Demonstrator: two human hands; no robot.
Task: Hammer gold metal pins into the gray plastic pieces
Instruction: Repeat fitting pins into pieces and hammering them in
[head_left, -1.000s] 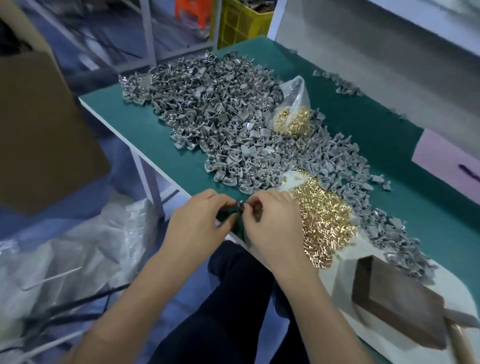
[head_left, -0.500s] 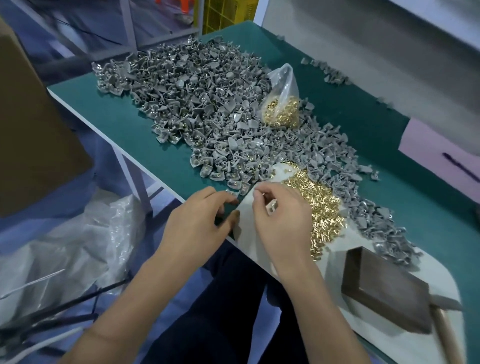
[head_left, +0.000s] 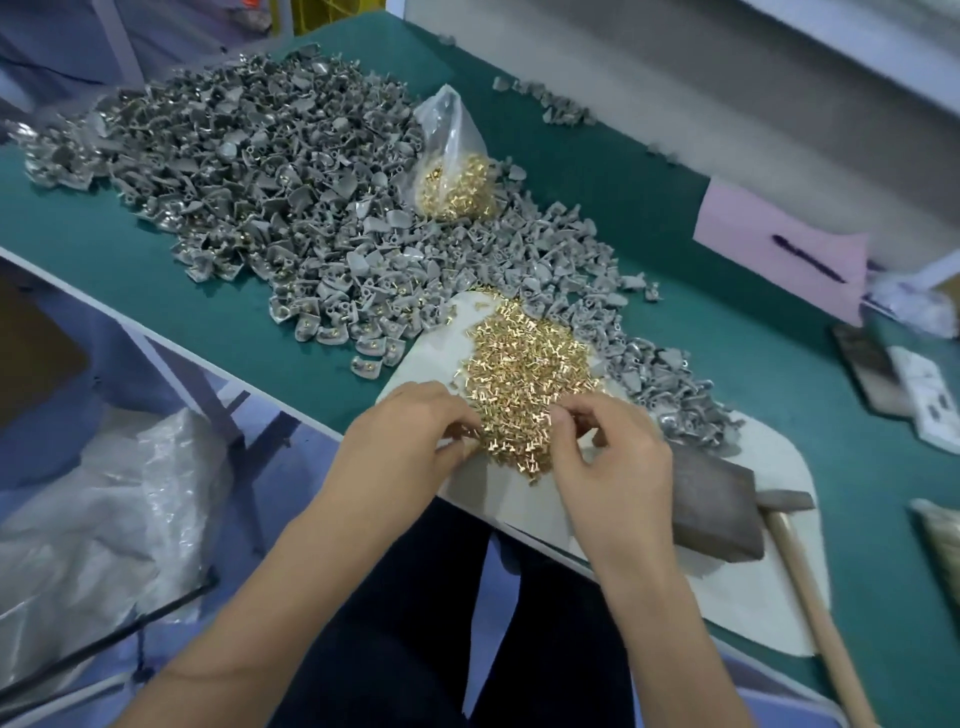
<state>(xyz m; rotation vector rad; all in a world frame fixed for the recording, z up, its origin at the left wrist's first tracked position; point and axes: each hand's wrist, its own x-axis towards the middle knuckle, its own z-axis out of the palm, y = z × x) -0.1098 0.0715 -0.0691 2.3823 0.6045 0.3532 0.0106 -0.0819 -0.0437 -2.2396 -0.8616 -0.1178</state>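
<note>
Fingers of both hands work at the near edge of the loose heap of gold pins (head_left: 524, 374): left hand (head_left: 410, 447) has thumb and forefinger curled together and pinching at pins on the heap's near-left edge; right hand (head_left: 605, 462) has fingers curled in, fingertips pressed together over the heap's near-right edge, though whether they grasp a pin cannot be told. Pin heap lies on a pale mat (head_left: 753, 587) set at the near edge of the green surface (head_left: 675, 260). Beyond the heap and off to its left, a large spread of gray plastic pieces (head_left: 249, 171) covers the surface; a thinner band of the same pieces runs along the heap's right side, touching the mat. Some gray pieces nearest the heap's left show gold spots in them. Beyond the heap, standing among the gray pieces, a clear plastic bag (head_left: 452, 161) holds more gold pins. Right of the heap, just past the right hand, a dark block (head_left: 711, 514) sits on the mat, and a hammer (head_left: 795, 551) with a wooden handle lies just beside the block. Far right of the heap, a pink sheet (head_left: 769, 244) with a dark pen on it. Left of the heap, below the surface, crumpled clear plastic sheeting (head_left: 104, 519).
</note>
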